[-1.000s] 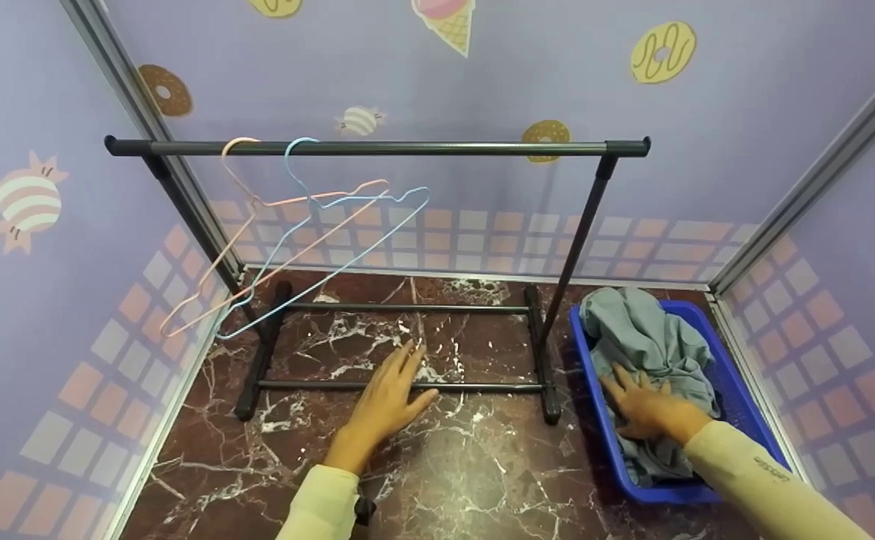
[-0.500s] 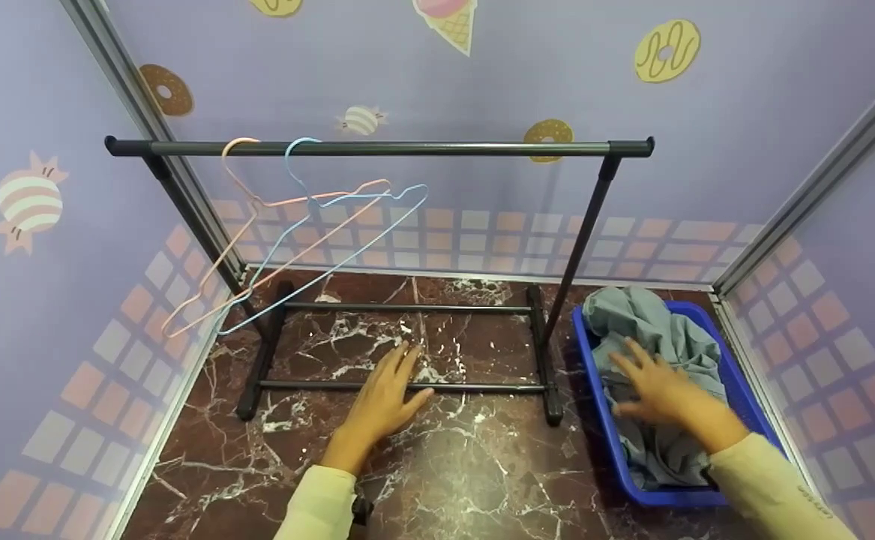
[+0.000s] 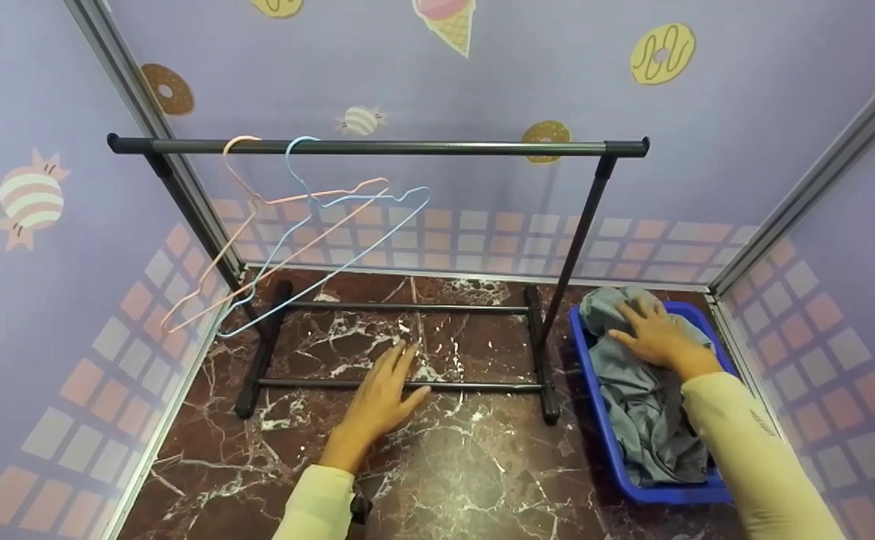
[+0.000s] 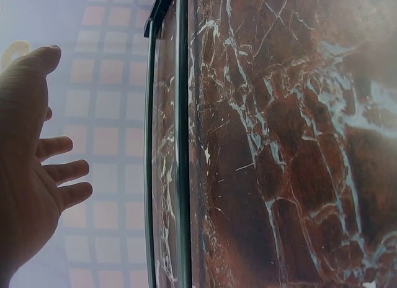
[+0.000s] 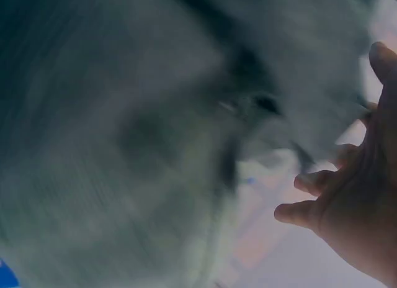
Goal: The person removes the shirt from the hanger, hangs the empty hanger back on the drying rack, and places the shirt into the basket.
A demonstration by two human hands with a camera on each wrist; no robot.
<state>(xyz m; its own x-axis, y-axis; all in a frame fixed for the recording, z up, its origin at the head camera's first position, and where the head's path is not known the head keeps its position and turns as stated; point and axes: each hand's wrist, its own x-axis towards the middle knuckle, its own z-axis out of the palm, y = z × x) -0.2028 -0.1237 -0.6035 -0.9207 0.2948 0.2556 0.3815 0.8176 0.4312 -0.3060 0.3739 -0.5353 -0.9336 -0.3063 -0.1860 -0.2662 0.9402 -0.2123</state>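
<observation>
A crumpled grey-green cloth garment [image 3: 636, 409] lies in a blue plastic basket [image 3: 669, 496] at the right of the head view. Over the far part of the cloth, my right hand [image 3: 658, 337] has its fingers spread; in the right wrist view they are loosely extended beside the blurred cloth. I cannot tell whether the fingertips touch it. My left hand [image 3: 381, 397] is over the front lower bar of the black clothes rack [image 3: 444, 148], holding nothing, its fingers relaxed. An orange hanger [image 3: 257, 200] and a blue hanger [image 3: 312, 202] hang from the rack's top rail.
Dark red marbled floor [image 3: 467, 465] lies under the rack and basket. Purple walls with printed sweets enclose the space at the back, left and right. The basket stands close to the right wall, just right of the rack's foot [image 3: 549, 405].
My right hand first lifted off the middle of the cloth, then moved to the far end of the basket. The left hand has hardly moved. Both hangers stay on the rail.
</observation>
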